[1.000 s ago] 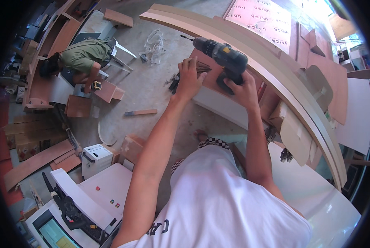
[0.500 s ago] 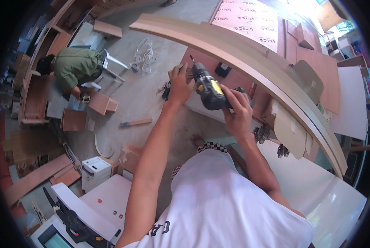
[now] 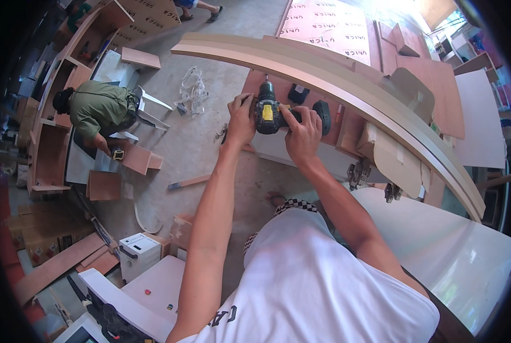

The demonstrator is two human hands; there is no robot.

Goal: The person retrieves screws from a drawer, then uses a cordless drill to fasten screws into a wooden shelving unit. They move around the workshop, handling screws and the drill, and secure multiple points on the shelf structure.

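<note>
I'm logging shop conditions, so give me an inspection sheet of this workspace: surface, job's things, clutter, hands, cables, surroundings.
Surface: reddish-brown plywood bench top, partly covered by a long curved wooden panel.
Job's things: black and yellow cordless drill, pointing away from the person, over the bench top.
Clutter: two black battery-like blocks beside the drill; wood offcuts and crumpled clear plastic on the floor.
Hands: right hand grips the drill's handle; left hand rests at the drill's left side.
Cables: nothing seen.
Surroundings: concrete floor; a co-worker in a green shirt crouching among wooden cabinets; white machine at lower left.
</note>
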